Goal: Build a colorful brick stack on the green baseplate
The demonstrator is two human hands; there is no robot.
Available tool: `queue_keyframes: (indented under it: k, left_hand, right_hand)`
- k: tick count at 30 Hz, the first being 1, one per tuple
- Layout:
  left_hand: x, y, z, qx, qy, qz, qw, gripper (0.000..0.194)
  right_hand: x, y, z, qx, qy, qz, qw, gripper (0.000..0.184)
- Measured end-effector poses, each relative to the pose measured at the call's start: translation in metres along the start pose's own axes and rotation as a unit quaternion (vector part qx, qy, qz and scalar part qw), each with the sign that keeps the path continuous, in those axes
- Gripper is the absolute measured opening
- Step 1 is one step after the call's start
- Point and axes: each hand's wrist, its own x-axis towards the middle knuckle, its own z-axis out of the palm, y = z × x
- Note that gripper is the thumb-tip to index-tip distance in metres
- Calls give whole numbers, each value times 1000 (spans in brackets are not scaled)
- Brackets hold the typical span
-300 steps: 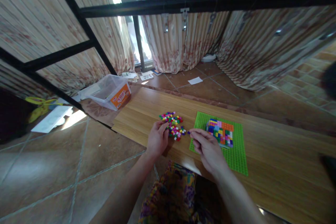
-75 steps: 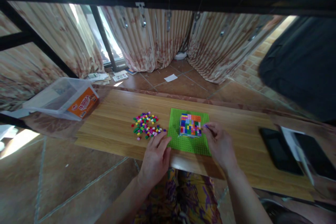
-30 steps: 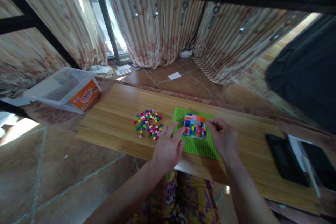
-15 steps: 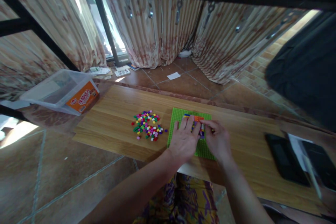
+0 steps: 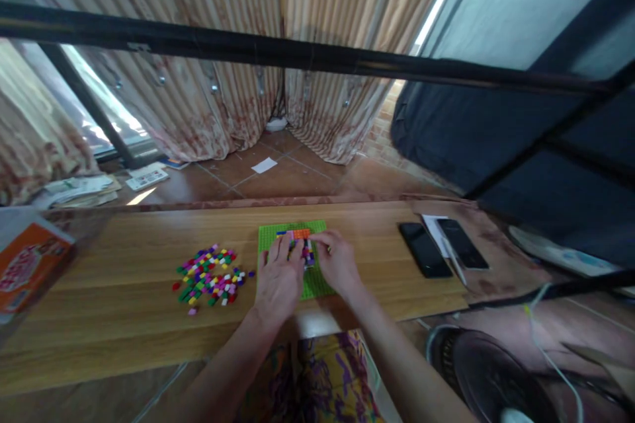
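left hand (image 5: 280, 284) ungripped, fingers spread over brick block (image 5: 301, 234) on green baseplate (image 5: 316, 287). right hand (image 5: 338, 261) bent-fingered at block's right edge; can't tell if anything's pinched. loose bricks (image 5: 208, 275) lie left. best, i judge: brace block lightly, keep fingertips level, press straight down, avoid sideways push.

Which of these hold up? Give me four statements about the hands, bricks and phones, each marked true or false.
1. The left hand lies over the brick block. True.
2. The loose bricks lie right of the green baseplate. False: they lie to its left.
3. The right hand is at the block's right side. True.
4. Both dark phones are left of the baseplate. False: the dark phones are to its right.
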Motion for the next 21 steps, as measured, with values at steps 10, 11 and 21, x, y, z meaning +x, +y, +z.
queue_keyframes:
  k: [10, 11, 21]
  left_hand:
    - [1, 4, -6, 41, 10, 3, 999, 40]
    - [2, 5, -6, 43, 9, 3, 999, 40]
    - [9, 6, -9, 54, 18, 5, 998, 39]
  right_hand:
    - [-59, 21, -57, 42, 43, 53, 997, 28]
    - [-65, 26, -63, 43, 46, 59, 996, 28]
    - [-99, 69, -98, 54, 65, 123, 989, 27]
